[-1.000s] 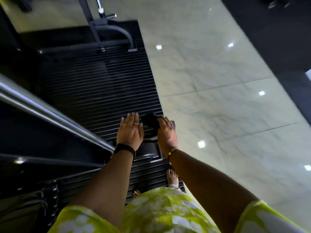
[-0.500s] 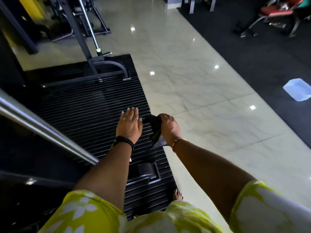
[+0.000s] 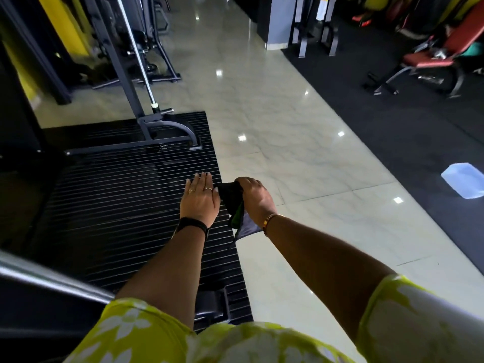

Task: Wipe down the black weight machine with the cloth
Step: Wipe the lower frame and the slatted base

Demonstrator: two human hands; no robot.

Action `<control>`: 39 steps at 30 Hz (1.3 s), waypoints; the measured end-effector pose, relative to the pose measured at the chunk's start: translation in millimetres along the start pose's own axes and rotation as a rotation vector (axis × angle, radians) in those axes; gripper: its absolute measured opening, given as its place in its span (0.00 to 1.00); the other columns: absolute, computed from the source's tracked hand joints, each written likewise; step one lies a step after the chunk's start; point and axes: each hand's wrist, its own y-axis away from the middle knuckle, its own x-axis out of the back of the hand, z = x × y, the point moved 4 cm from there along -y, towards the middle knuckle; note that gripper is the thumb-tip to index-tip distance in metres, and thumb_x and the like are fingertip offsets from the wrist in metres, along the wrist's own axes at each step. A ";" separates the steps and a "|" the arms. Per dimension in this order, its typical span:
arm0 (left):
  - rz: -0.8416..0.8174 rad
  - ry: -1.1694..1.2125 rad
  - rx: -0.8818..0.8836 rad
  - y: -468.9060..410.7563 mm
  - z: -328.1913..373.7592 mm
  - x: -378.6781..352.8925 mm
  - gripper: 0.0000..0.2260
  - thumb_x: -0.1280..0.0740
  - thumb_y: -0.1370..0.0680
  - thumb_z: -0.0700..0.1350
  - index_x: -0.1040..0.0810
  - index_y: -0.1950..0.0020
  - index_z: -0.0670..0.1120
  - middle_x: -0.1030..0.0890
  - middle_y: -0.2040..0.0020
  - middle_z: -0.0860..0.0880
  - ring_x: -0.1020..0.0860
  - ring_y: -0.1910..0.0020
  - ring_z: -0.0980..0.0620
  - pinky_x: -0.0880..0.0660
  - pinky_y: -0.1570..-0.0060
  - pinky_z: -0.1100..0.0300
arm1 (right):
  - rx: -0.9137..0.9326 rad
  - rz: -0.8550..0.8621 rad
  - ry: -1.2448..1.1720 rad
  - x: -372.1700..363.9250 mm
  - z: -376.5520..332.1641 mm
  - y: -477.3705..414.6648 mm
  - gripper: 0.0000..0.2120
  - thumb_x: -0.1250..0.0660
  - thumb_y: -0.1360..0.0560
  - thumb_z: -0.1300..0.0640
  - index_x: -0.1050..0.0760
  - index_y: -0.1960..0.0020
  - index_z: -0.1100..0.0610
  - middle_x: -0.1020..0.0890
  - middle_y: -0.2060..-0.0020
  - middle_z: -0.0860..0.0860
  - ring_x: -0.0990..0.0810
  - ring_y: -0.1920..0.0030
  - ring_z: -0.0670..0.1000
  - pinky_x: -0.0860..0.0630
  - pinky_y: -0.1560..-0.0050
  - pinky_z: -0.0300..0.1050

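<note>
The right grip (image 3: 255, 199) clasps the bunched cloth (image 3: 230, 199) at the right edge of the black weight machine (image 3: 125, 200); the left grip (image 3: 200, 203) lies flat, released, beside it. Both sit farther along its ribbed surface than 1 second ago, so wiping seems to be advancing.

Open room is offered across the ribbed black machine deck (image 3: 117, 205), closed at its far end by a grey steel upright frame with curved foot (image 3: 142, 120). The near left is barred by a polished chrome rail (image 3: 52, 280); the glossy pale tiled floor (image 3: 301, 153) to the right is left free.
</note>
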 end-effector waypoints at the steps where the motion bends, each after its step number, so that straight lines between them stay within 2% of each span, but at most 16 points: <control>1: -0.005 -0.006 0.009 -3.2 0.1 -1.6 0.23 0.54 0.15 0.47 0.46 0.22 0.40 0.42 0.22 0.42 0.47 0.22 0.46 0.57 0.24 0.53 | 0.002 0.002 0.000 1.1 2.4 -4.0 0.17 0.40 0.23 0.69 0.26 0.36 0.63 0.21 0.42 0.60 0.24 0.41 0.60 0.25 0.42 0.52; 7: 0.011 0.031 0.059 -44.2 -1.6 -7.2 0.23 0.52 0.15 0.47 0.44 0.22 0.40 0.40 0.22 0.42 0.46 0.22 0.46 0.56 0.24 0.52 | -0.008 0.056 0.035 3.0 17.4 -45.0 0.19 0.41 0.23 0.69 0.28 0.33 0.62 0.23 0.37 0.58 0.26 0.37 0.59 0.30 0.36 0.51; 14: -0.027 0.030 0.069 -108.8 -20.5 -33.4 0.22 0.52 0.15 0.46 0.44 0.22 0.40 0.41 0.22 0.42 0.46 0.22 0.46 0.57 0.24 0.53 | -0.030 0.027 0.102 -18.8 35.8 -119.3 0.21 0.40 0.23 0.70 0.28 0.32 0.59 0.22 0.37 0.55 0.24 0.39 0.57 0.28 0.37 0.49; 18: -0.056 0.003 0.092 -172.9 -57.6 -49.7 0.23 0.54 0.15 0.47 0.47 0.21 0.41 0.44 0.21 0.44 0.49 0.21 0.48 0.58 0.24 0.53 | 0.002 -0.029 0.112 -45.8 34.8 -194.8 0.18 0.38 0.23 0.66 0.27 0.34 0.58 0.21 0.39 0.55 0.24 0.40 0.57 0.29 0.38 0.48; 23: 0.008 0.092 0.218 -269.4 -121.4 -37.2 0.23 0.52 0.15 0.46 0.44 0.22 0.39 0.41 0.22 0.42 0.47 0.22 0.46 0.57 0.24 0.53 | 0.109 -0.082 0.123 -73.4 -6.3 -307.3 0.13 0.35 0.24 0.64 0.25 0.40 0.58 0.19 0.45 0.55 0.23 0.45 0.57 0.26 0.43 0.50; 25: 0.003 0.080 0.237 -302.9 -148.5 -27.8 0.23 0.52 0.15 0.46 0.45 0.22 0.39 0.42 0.22 0.43 0.48 0.22 0.47 0.58 0.24 0.53 | 0.158 -0.098 0.140 -81.4 -28.8 -350.3 0.15 0.32 0.25 0.63 0.25 0.39 0.57 0.19 0.44 0.55 0.22 0.44 0.57 0.25 0.42 0.50; 28: 0.024 0.045 0.302 -336.6 -190.1 -14.8 0.23 0.53 0.15 0.47 0.46 0.21 0.40 0.43 0.21 0.44 0.49 0.21 0.48 0.59 0.24 0.54 | 0.263 -0.127 0.165 -101.7 -57.0 -401.8 0.26 0.20 0.35 0.55 0.24 0.40 0.58 0.19 0.45 0.55 0.21 0.43 0.58 0.25 0.40 0.53; 31: 0.000 0.025 0.381 -352.1 -228.9 -4.4 0.23 0.54 0.15 0.48 0.48 0.21 0.41 0.45 0.21 0.45 0.50 0.21 0.49 0.60 0.25 0.54 | 0.315 -0.104 0.156 -115.4 -85.1 -436.6 0.15 0.28 0.27 0.61 0.23 0.41 0.58 0.18 0.46 0.55 0.21 0.44 0.57 0.25 0.40 0.53; 32: 0.010 0.025 0.417 -356.2 -245.9 -0.7 0.23 0.54 0.15 0.48 0.48 0.21 0.41 0.45 0.21 0.45 0.51 0.21 0.49 0.60 0.25 0.55 | 0.353 -0.122 0.163 -122.5 -98.0 -450.5 0.14 0.29 0.26 0.60 0.24 0.41 0.58 0.19 0.46 0.55 0.21 0.44 0.57 0.25 0.40 0.52; 34: 0.009 0.013 0.472 -358.1 -271.8 5.1 0.23 0.54 0.15 0.48 0.49 0.21 0.42 0.46 0.21 0.45 0.51 0.21 0.49 0.61 0.25 0.55 | 0.400 -0.200 0.158 -133.2 -116.2 -469.2 0.23 0.22 0.33 0.55 0.25 0.41 0.58 0.19 0.47 0.55 0.21 0.45 0.56 0.26 0.40 0.51; 35: 0.026 0.008 0.515 -356.8 -290.4 8.8 0.23 0.54 0.15 0.48 0.48 0.21 0.41 0.45 0.21 0.45 0.51 0.21 0.49 0.60 0.25 0.55 | 0.439 -0.219 0.156 -140.6 -132.2 -480.6 0.23 0.23 0.33 0.56 0.25 0.40 0.59 0.19 0.47 0.56 0.21 0.45 0.56 0.26 0.41 0.51; 37: 0.064 -0.010 0.588 -351.9 -321.7 14.0 0.23 0.53 0.15 0.48 0.47 0.21 0.41 0.44 0.21 0.45 0.50 0.21 0.49 0.59 0.25 0.55 | 0.480 -0.221 0.148 -156.0 -157.2 -499.6 0.18 0.37 0.26 0.68 0.26 0.37 0.60 0.20 0.44 0.57 0.22 0.44 0.59 0.27 0.41 0.51; 39: 0.092 -0.011 0.658 -346.2 -349.8 16.8 0.23 0.53 0.15 0.48 0.46 0.21 0.41 0.43 0.21 0.45 0.49 0.21 0.49 0.59 0.25 0.55 | 0.507 -0.214 0.115 -169.7 -182.6 -512.7 0.20 0.43 0.25 0.74 0.26 0.36 0.63 0.20 0.43 0.60 0.22 0.43 0.61 0.27 0.39 0.52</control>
